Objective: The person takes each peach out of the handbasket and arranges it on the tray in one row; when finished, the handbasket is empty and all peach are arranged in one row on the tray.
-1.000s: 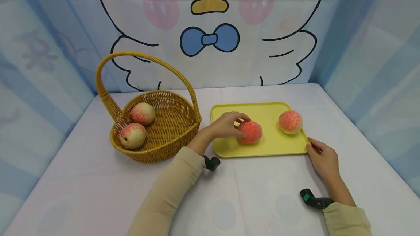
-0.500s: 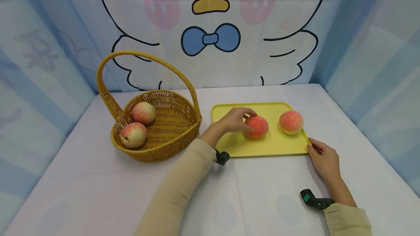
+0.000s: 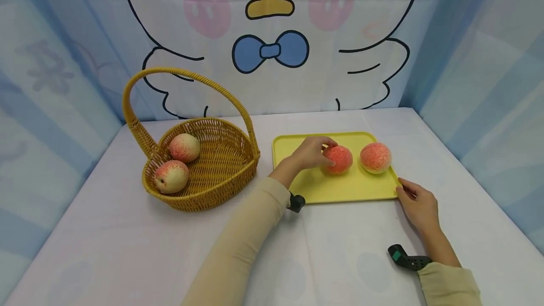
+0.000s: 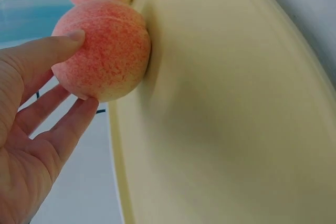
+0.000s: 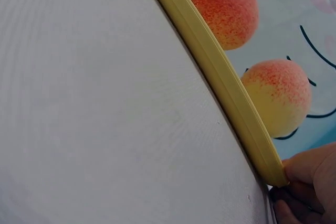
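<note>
Peach [image 3: 341,160] is grasped by left hand [image 3: 309,153] over tray [image 3: 344,190], near second peach [image 3: 376,158]. Right hand [image 3: 421,207] grips tray's near right corner. Basket [image 3: 221,152] contains two peaches [image 3: 184,148].

White-covered table [image 3: 340,230] before me, faint round spots [image 3: 373,270] on its cover. I face a pale backdrop [image 3: 297,91]: cartoon figure, pink cheeks [image 3: 207,9], blue bow tie [image 3: 270,51]. Blue-and-white drapes [image 3: 480,84] on both sides of me. Light soft.

The tray [image 3: 348,189] is yellow, the peaches [image 3: 376,158] red-speckled.
</note>
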A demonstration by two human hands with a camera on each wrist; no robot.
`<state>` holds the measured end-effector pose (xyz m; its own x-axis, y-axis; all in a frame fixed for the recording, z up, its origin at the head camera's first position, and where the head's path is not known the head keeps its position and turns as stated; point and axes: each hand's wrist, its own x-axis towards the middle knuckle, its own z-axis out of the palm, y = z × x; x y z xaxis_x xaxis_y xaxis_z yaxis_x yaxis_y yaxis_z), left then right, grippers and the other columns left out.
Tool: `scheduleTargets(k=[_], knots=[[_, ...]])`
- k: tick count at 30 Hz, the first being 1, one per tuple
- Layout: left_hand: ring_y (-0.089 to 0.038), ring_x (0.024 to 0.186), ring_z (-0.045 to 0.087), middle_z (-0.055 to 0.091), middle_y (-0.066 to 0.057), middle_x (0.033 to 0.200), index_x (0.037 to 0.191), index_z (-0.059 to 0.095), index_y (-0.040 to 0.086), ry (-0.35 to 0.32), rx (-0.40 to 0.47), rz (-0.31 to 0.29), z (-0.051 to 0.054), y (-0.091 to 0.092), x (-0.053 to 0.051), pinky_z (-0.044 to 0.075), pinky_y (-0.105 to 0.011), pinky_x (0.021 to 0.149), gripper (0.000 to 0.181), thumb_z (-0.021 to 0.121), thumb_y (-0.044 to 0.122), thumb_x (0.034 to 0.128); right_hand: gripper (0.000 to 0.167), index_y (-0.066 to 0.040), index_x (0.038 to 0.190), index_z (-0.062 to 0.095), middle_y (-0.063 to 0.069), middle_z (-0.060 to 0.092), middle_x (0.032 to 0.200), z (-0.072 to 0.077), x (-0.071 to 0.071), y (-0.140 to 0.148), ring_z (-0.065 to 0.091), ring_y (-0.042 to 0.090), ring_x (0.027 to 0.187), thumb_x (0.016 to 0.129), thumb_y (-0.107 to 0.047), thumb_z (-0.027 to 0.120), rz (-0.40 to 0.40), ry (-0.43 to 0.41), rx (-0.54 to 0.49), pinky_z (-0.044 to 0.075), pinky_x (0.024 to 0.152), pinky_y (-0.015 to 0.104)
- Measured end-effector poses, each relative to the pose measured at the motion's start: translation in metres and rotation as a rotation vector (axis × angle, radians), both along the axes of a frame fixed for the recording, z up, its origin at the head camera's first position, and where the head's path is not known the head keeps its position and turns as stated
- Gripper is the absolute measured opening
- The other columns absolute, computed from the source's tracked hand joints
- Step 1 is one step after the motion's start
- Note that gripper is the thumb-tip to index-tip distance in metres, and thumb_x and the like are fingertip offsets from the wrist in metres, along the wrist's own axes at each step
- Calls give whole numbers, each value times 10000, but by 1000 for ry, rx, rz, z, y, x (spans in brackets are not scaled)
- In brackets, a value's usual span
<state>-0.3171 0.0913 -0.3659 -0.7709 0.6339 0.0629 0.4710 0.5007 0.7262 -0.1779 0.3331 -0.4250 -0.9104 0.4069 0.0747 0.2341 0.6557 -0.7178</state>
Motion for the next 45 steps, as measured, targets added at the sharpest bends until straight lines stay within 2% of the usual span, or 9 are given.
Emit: scheduleTargets(k=[6, 11, 21, 31, 45], knots=[[-147, 1045, 514, 583, -28, 1174, 1197, 599, 82, 61, -48, 53, 0, 9, 1, 404, -176, 831, 459, 750, 141, 768, 417, 55, 1296, 472, 278, 465, 1276, 0, 0, -1, 429, 413, 1174, 956, -186, 460, 11, 14, 11, 385, 921, 489], [-153, 1056, 507, 579, -32, 1181, 1202, 596, 85, 64, -73, 74, 3, 13, 1, 400, -193, 855, 460, 746, 153, 773, 423, 46, 1304, 468, 274, 464, 1281, 0, -1, -1, 418, 414, 1183, 958, -197, 459, 12, 7, 8, 373, 931, 496], [-188, 1112, 492, 566, -55, 1205, 1210, 591, 77, 64, -75, 60, 4, 16, -2, 391, -211, 885, 465, 742, 161, 778, 422, 53, 1301, 467, 274, 463, 1282, 2, 0, -2, 425, 408, 1179, 956, -190, 458, 20, 11, 1, 380, 926, 491], [-155, 981, 533, 580, -50, 1173, 1179, 607, 75, 86, -50, 46, 2, 19, -1, 400, -176, 812, 447, 753, 155, 764, 419, 52, 1303, 465, 270, 461, 1286, 2, 1, -1, 423, 402, 1184, 956, -182, 459, 12, 4, -11, 382, 928, 480], [-128, 957, 531, 580, -23, 1156, 1166, 615, 95, 80, -41, 77, 1, 24, 3, 414, -168, 793, 439, 761, 172, 759, 424, 48, 1317, 449, 266, 445, 1304, 2, 0, 0, 414, 404, 1189, 963, -185, 448, 3, -18, -7, 379, 932, 482]])
